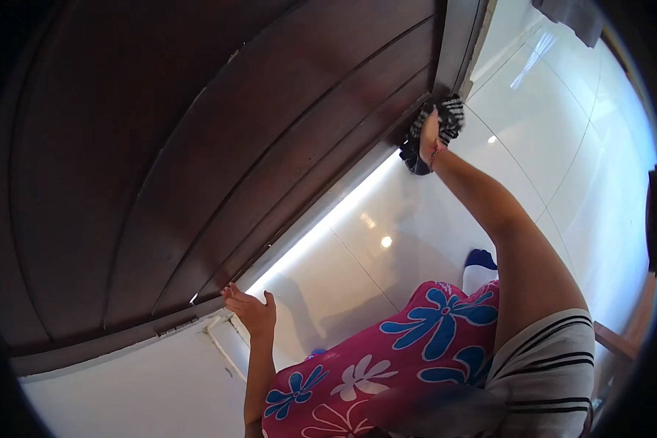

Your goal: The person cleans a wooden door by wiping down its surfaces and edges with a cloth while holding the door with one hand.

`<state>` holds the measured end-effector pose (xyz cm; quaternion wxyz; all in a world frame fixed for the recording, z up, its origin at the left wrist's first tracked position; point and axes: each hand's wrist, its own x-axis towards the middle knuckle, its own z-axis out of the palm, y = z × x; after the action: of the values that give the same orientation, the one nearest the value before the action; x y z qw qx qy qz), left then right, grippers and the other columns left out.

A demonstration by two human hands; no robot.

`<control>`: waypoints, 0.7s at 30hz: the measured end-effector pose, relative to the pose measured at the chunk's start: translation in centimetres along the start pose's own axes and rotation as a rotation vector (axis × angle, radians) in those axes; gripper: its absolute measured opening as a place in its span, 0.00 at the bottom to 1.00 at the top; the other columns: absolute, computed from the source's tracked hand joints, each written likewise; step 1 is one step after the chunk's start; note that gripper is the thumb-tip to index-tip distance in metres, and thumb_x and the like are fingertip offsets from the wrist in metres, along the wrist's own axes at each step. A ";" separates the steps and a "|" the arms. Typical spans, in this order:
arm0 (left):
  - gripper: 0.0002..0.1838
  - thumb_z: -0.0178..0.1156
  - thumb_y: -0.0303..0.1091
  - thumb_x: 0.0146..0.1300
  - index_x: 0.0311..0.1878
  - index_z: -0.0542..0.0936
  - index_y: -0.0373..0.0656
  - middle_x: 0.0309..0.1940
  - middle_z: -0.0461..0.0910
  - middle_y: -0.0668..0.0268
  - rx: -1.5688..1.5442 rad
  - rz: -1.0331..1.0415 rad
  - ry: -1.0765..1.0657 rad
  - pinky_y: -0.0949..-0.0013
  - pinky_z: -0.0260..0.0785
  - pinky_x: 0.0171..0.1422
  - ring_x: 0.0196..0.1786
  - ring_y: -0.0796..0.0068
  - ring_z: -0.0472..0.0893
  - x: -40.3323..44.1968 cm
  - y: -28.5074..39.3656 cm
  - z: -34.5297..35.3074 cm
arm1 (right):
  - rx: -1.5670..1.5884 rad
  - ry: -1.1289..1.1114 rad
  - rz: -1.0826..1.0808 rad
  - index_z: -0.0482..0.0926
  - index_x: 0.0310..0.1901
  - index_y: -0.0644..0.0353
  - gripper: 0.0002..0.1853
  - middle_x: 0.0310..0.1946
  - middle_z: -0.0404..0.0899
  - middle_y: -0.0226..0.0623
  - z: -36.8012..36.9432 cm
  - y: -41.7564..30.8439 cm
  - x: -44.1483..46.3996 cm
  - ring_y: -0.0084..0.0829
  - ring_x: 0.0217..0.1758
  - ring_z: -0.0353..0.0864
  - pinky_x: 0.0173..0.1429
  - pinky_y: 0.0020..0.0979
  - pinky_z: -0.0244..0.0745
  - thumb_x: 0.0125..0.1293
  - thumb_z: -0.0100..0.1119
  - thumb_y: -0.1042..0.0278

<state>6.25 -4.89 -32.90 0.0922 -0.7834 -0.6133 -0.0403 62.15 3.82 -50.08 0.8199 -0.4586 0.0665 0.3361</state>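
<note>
My right hand (430,135) presses a black-and-white striped cloth (451,115) against the lower corner of the dark brown door (270,124), where it meets the frame. The bunched cloth hides most of the fingers. At the opposite lower corner my left hand (252,310) rests its fingertips on the door's bottom edge. Its fingers are stretched out, the thumb stands apart, and nothing is held in it. Bright light shows through a gap (328,221) along the foot of the door, between the two hands.
Glossy white floor tiles (358,255) lie beneath me and reflect the lights. A white wall (139,387) borders the door at lower left. My pink flowered clothing (387,350) covers my knees, and a foot in a blue-and-white sock (479,269) shows beside it.
</note>
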 end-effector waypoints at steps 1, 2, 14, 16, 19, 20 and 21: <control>0.43 0.63 0.36 0.49 0.61 0.52 0.20 0.54 0.56 0.39 0.002 0.005 -0.010 0.50 0.51 0.66 0.62 0.43 0.54 -0.1 -0.2 0.0 | -0.042 0.046 -0.005 0.69 0.56 0.68 0.34 0.54 0.71 0.45 0.5 -0.5 -0.4 0.37 0.57 0.69 0.61 0.29 0.60 0.65 0.41 0.41; 0.43 0.63 0.36 0.49 0.61 0.52 0.20 0.54 0.56 0.39 0.005 0.012 -0.020 0.50 0.51 0.66 0.62 0.43 0.54 -0.2 -0.4 0.0 | -0.194 0.207 -0.096 0.69 0.54 0.73 0.36 0.55 0.71 0.51 3.3 -4.0 -2.8 0.42 0.59 0.69 0.62 0.31 0.59 0.64 0.40 0.40; 0.44 0.63 0.36 0.49 0.61 0.51 0.18 0.56 0.55 0.38 0.022 0.015 0.016 0.50 0.50 0.67 0.63 0.42 0.53 0.0 0.4 -0.3 | -0.540 0.042 -0.106 0.63 0.60 0.73 0.41 0.60 0.64 0.48 1.1 -1.8 -6.4 0.39 0.64 0.61 0.68 0.30 0.50 0.65 0.38 0.35; 0.44 0.63 0.36 0.49 0.61 0.51 0.18 0.57 0.55 0.38 -0.008 0.000 0.002 0.50 0.50 0.67 0.63 0.43 0.53 0.1 0.3 -0.3 | -0.409 -0.020 -0.003 0.68 0.51 0.66 0.36 0.46 0.68 0.42 1.1 -2.1 -5.9 0.35 0.49 0.65 0.53 0.29 0.57 0.64 0.38 0.33; 0.44 0.63 0.36 0.49 0.61 0.51 0.18 0.57 0.55 0.38 0.009 0.002 -0.013 0.50 0.50 0.67 0.63 0.43 0.53 -0.1 0.3 -0.6 | -0.320 0.156 -0.184 0.64 0.56 0.72 0.40 0.55 0.63 0.49 4.1 -5.9 -4.0 0.39 0.58 0.62 0.60 0.31 0.54 0.64 0.40 0.34; 0.44 0.63 0.36 0.49 0.61 0.51 0.18 0.57 0.55 0.38 0.020 0.009 -0.011 0.51 0.50 0.68 0.63 0.43 0.53 0.0 0.3 -0.6 | -0.402 0.246 -0.295 0.60 0.61 0.77 0.44 0.64 0.59 0.57 5.8 -8.4 -5.1 0.45 0.67 0.59 0.69 0.32 0.50 0.64 0.39 0.35; 0.44 0.63 0.36 0.49 0.61 0.51 0.18 0.57 0.55 0.38 0.026 0.015 -0.004 0.51 0.50 0.68 0.63 0.43 0.53 0.0 0.2 -0.6 | -0.388 0.173 -0.369 0.61 0.59 0.78 0.42 0.62 0.60 0.57 5.9 -9.1 -4.9 0.45 0.65 0.60 0.68 0.33 0.52 0.64 0.43 0.37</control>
<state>6.45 -5.09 -32.29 0.1015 -0.7867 -0.6083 -0.0298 62.77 2.89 -38.21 0.7554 -0.6383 -0.0140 0.1472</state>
